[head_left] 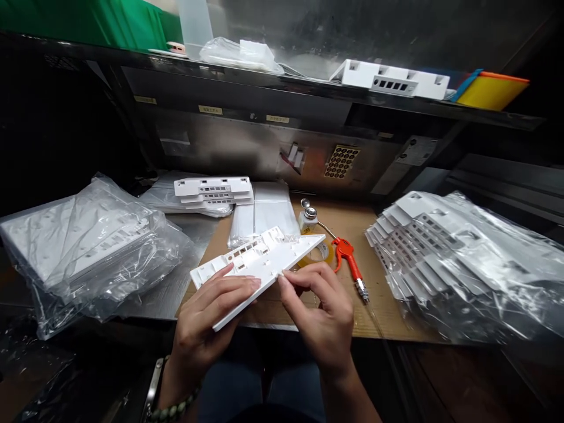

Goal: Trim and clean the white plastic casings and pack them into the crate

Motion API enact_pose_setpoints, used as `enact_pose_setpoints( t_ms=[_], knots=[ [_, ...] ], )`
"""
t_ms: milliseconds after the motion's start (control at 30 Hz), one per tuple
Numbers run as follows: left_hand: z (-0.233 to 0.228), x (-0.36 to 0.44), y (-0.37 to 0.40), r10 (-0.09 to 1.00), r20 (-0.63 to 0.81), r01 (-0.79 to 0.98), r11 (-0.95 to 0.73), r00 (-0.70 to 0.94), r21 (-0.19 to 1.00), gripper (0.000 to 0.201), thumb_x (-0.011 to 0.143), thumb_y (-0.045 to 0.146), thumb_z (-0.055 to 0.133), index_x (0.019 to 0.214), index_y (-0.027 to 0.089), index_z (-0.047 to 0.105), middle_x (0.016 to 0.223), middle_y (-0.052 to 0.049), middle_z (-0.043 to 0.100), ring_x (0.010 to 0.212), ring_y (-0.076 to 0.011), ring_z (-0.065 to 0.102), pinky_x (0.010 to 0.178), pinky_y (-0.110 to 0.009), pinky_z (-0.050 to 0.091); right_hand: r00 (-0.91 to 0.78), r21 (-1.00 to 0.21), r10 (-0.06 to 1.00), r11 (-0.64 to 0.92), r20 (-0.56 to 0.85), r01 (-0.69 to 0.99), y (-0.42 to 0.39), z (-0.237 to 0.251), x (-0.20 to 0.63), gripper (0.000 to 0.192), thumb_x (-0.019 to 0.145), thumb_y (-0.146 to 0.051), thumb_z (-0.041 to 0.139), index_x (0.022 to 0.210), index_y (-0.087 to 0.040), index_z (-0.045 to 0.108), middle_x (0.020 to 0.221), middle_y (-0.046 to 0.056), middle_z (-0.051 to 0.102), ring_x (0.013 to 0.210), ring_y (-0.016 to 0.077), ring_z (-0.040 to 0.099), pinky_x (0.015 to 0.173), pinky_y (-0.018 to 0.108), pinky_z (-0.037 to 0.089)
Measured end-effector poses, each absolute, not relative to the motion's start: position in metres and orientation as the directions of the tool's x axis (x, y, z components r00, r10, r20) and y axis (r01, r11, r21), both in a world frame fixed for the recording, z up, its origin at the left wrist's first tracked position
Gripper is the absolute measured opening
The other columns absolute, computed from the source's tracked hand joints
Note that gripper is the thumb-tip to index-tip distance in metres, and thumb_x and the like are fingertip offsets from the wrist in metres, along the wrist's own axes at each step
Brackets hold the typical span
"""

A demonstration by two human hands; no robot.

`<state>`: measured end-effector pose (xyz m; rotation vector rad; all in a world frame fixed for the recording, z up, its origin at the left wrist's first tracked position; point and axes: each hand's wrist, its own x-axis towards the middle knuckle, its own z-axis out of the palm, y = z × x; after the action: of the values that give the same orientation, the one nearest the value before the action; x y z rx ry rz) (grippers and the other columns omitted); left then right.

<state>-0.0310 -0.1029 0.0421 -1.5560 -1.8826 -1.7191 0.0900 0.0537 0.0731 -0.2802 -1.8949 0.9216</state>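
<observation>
A white plastic housing panel [259, 258] with slots and small posts is held tilted above the cardboard-covered bench. My left hand [209, 308] grips its left part, with fingers lying over the inner face and the thumb underneath. At the panel's near edge, my right hand [319, 311] is closed in a pinch, thumb and index finger touching the edge. Whether something small sits between those fingertips cannot be made out. Just behind the panel lie a roll of tape [326, 251], partly covered, and a red air blow gun [348, 258].
Bagged white panels [79, 235] lie at left; a stack of panels in plastic [445, 247] stands at right. Several panels [214, 191] and flat plastic bags [268, 205] are at the back, near a small metal-topped bottle [308, 217]. A shelf [273, 79] crosses above.
</observation>
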Motion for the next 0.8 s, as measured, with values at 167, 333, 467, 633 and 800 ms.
enact_pose_setpoints(
  t_ms=[167,333,467,633,800],
  knots=[
    [0.039,-0.034,-0.104,0.568,0.704,0.756,-0.203,-0.426,0.622,0.050,0.090,0.003,0.065,0.129,0.032,0.073,0.119,-0.005,0.080,0.109,-0.0265,0.075,0.116,-0.053,0.047,-0.498,-0.696,0.548,0.697,0.672,-0.173,0.056,0.075,0.091,0.013,0.090,-0.008,0.072,0.094,-0.019,0.076,0.084,0.001,0.066,0.074,0.0125,0.063,0.066,0.026,0.054],
    [0.037,-0.037,-0.104,0.567,0.760,0.816,-0.246,-0.317,0.524,0.053,0.088,-0.006,0.063,0.132,0.023,0.069,0.123,-0.008,0.078,0.112,-0.0254,0.074,0.117,-0.057,0.047,-0.553,-0.700,0.503,0.678,0.664,-0.223,0.057,0.080,0.092,0.012,0.090,-0.007,0.072,0.092,-0.018,0.076,0.083,0.001,0.066,0.074,0.0117,0.063,0.066,0.025,0.053],
    [0.037,-0.038,-0.103,0.559,0.782,0.841,-0.255,-0.275,0.478,0.055,0.084,-0.012,0.065,0.131,0.017,0.068,0.119,-0.009,0.077,0.111,-0.0246,0.073,0.118,-0.061,0.046,-0.494,-0.694,0.553,0.703,0.671,-0.156,0.059,0.081,0.090,0.012,0.090,-0.007,0.072,0.088,-0.018,0.075,0.081,0.001,0.064,0.073,0.0117,0.061,0.066,0.025,0.052],
    [0.036,-0.039,-0.102,0.549,0.790,0.843,-0.259,-0.273,0.471,0.053,0.084,-0.011,0.067,0.129,0.016,0.068,0.118,-0.009,0.077,0.110,-0.0252,0.073,0.118,-0.064,0.046,-0.583,-0.702,0.478,0.670,0.657,-0.242,0.057,0.081,0.088,0.011,0.091,-0.008,0.071,0.090,-0.017,0.075,0.082,0.001,0.066,0.072,0.0121,0.064,0.066,0.025,0.053],
    [0.036,-0.038,-0.103,0.532,0.745,0.761,-0.259,-0.402,0.596,0.043,0.087,-0.008,0.065,0.121,0.017,0.072,0.115,-0.006,0.078,0.104,-0.0233,0.074,0.118,-0.061,0.046,-0.334,-0.782,0.715,0.607,0.614,-0.137,0.097,0.071,0.090,0.003,0.091,-0.021,0.075,0.089,-0.019,0.077,0.087,0.002,0.068,0.077,0.0137,0.067,0.068,0.027,0.057]
  ],
)
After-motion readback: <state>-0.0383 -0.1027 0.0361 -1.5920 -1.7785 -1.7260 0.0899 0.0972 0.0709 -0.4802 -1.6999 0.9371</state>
